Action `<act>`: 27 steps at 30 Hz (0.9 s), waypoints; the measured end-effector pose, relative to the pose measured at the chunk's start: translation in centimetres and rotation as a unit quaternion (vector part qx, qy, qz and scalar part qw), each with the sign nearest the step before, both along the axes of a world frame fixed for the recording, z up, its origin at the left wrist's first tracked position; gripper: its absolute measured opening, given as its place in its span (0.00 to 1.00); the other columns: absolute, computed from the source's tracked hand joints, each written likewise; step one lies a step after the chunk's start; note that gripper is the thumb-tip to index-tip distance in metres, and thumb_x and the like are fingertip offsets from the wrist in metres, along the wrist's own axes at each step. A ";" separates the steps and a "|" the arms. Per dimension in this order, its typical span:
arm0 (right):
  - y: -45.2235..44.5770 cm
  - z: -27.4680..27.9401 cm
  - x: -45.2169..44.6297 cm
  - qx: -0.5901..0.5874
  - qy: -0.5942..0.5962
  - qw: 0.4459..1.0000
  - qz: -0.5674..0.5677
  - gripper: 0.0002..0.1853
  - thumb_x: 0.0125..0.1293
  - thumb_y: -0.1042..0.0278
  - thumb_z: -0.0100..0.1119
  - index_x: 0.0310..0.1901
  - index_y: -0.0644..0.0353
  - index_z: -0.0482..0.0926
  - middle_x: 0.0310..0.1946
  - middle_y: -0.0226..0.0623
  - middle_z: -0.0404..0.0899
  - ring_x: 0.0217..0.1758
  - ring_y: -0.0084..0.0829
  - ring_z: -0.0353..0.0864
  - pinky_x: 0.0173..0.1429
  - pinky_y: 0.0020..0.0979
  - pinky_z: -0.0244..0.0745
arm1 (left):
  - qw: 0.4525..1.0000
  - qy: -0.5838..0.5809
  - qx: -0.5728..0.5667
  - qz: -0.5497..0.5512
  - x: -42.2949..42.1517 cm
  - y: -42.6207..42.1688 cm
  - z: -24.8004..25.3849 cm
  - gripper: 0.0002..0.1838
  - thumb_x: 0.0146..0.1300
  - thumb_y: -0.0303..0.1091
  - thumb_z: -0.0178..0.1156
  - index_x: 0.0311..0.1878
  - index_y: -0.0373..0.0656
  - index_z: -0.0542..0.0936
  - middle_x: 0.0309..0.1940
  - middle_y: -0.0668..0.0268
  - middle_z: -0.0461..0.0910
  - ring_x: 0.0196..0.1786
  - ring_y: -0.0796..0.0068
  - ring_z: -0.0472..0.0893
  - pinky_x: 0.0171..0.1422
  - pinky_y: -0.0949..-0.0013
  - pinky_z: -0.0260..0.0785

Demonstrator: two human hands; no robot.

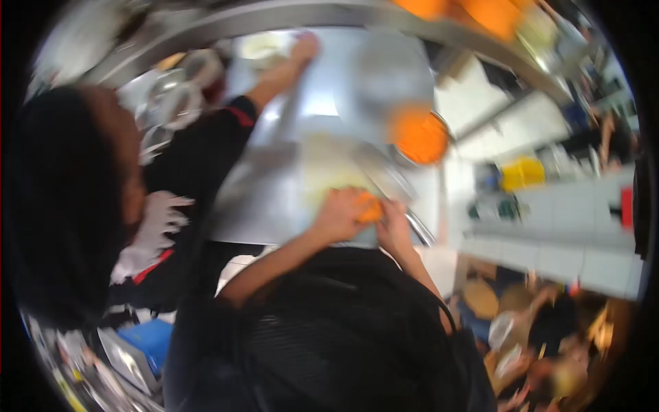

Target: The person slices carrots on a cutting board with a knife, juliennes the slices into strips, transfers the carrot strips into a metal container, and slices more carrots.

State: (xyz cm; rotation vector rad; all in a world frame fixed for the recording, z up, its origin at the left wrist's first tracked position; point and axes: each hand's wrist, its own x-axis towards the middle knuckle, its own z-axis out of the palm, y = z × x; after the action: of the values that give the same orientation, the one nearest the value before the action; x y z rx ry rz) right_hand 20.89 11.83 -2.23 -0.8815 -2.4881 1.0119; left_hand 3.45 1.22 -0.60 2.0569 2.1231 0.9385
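My left hand is closed around a bright orange piece, too blurred to name its kind. From the other side my right hand meets the same piece, its fingers bent against it. Both hands are low over the near edge of a pale cutting board. A long metal tool, blurred, crosses the board's right side, and a silver bar-like part lies just right of my right hand. Beyond them stands a round container filled with orange food.
At my left a co-worker in a black sleeve reaches across the steel table, a hand beside a pale bowl. Metal pans sit past that arm. A raised rail borders the far side.
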 end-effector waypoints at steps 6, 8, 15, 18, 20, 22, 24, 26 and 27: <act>1.7 -7.9 1.1 0.013 0.080 0.995 0.064 0.36 0.59 0.74 0.67 0.72 0.66 0.74 0.62 0.61 0.76 0.69 0.64 0.74 0.72 0.55 0.72 | 1.000 0.024 -0.002 0.019 -0.2 -1.2 -0.8 0.35 0.51 0.65 0.72 0.60 0.57 0.82 0.56 0.66 0.81 0.60 0.59 0.79 0.53 0.48 0.68; 2.6 -7.7 1.0 -0.009 0.137 0.983 0.121 0.34 0.60 0.79 0.64 0.71 0.68 0.74 0.58 0.58 0.77 0.64 0.58 0.79 0.66 0.49 0.77 | 0.998 0.035 -0.038 0.026 -0.1 -1.0 -2.4 0.35 0.52 0.66 0.71 0.59 0.57 0.82 0.56 0.68 0.81 0.59 0.61 0.79 0.53 0.50 0.67; 6.3 -8.0 -0.8 0.004 0.059 0.977 0.205 0.35 0.60 0.85 0.60 0.72 0.67 0.72 0.55 0.56 0.77 0.60 0.55 0.80 0.63 0.47 0.78 | 0.993 0.094 -0.060 0.039 0.2 -0.7 -3.0 0.27 0.63 0.64 0.64 0.54 0.55 0.83 0.51 0.69 0.82 0.57 0.64 0.79 0.55 0.53 0.66; 5.7 -8.4 -2.4 0.002 0.057 0.978 0.200 0.35 0.60 0.85 0.60 0.73 0.67 0.72 0.55 0.56 0.77 0.60 0.55 0.80 0.63 0.47 0.78 | 0.996 0.083 0.020 0.026 -0.1 -0.9 -4.4 0.30 0.59 0.65 0.66 0.55 0.52 0.84 0.55 0.63 0.83 0.61 0.59 0.79 0.58 0.49 0.67; 5.6 -8.4 -3.2 0.002 0.059 0.978 0.200 0.35 0.60 0.85 0.60 0.73 0.67 0.72 0.55 0.56 0.77 0.60 0.55 0.80 0.63 0.47 0.78 | 0.995 0.078 0.028 0.047 -0.3 -0.4 -6.4 0.32 0.59 0.65 0.67 0.57 0.52 0.83 0.60 0.61 0.82 0.65 0.56 0.77 0.61 0.47 0.67; 5.4 -8.5 -3.8 -0.003 0.064 0.978 0.197 0.35 0.60 0.85 0.60 0.73 0.67 0.72 0.55 0.56 0.77 0.60 0.55 0.80 0.63 0.48 0.78 | 0.993 0.114 0.012 0.029 -0.4 0.2 -7.1 0.36 0.58 0.62 0.68 0.65 0.51 0.81 0.70 0.58 0.78 0.75 0.50 0.72 0.69 0.44 0.65; 5.3 -8.6 -4.0 -0.009 0.068 0.979 0.192 0.35 0.60 0.85 0.60 0.73 0.67 0.72 0.55 0.56 0.77 0.60 0.55 0.80 0.63 0.48 0.77 | 0.990 0.133 0.033 0.035 -0.3 0.6 -7.8 0.36 0.58 0.61 0.68 0.65 0.50 0.80 0.69 0.59 0.78 0.75 0.50 0.72 0.69 0.44 0.65; 5.1 -8.8 -4.2 -0.015 0.073 0.980 0.186 0.35 0.60 0.85 0.60 0.73 0.67 0.72 0.55 0.56 0.77 0.60 0.55 0.80 0.63 0.48 0.77 | 0.987 0.150 0.052 0.031 -0.3 0.7 -8.2 0.36 0.58 0.60 0.68 0.66 0.50 0.80 0.69 0.59 0.78 0.76 0.50 0.72 0.68 0.44 0.65; 5.0 -8.8 -4.3 -0.019 0.076 0.980 0.181 0.35 0.60 0.85 0.60 0.73 0.67 0.72 0.55 0.56 0.77 0.60 0.55 0.80 0.63 0.48 0.77 | 0.988 0.138 0.042 0.045 -0.2 0.6 -8.0 0.35 0.59 0.58 0.68 0.66 0.48 0.80 0.69 0.59 0.78 0.76 0.51 0.72 0.69 0.44 0.65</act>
State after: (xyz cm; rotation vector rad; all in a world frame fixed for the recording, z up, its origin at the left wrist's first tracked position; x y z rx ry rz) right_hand 16.62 16.86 -11.07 -0.3466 -2.5559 1.1928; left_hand 3.20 1.82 -8.56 2.2677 2.3664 0.8058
